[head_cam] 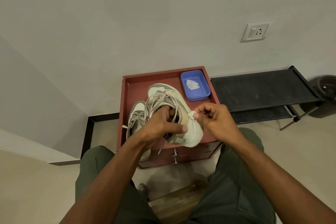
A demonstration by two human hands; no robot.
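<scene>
- The sneaker (195,132) is held over the near edge of the red cabinet (138,85), gripped by the left hand (161,123) with fingers tucked inside its opening.
- A white wad (192,114) is pinched against its heel by the right hand (214,120).
- If the sneaker is twisted, the wad could be dropped, or the blue tub (198,97) far right knocked.

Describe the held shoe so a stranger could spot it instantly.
Find the red cabinet. There, beside the left sneaker, is the right sneaker, nearer the blue tub. Only it has the left hand inside and the right hand pinching a white wad against it.
</scene>
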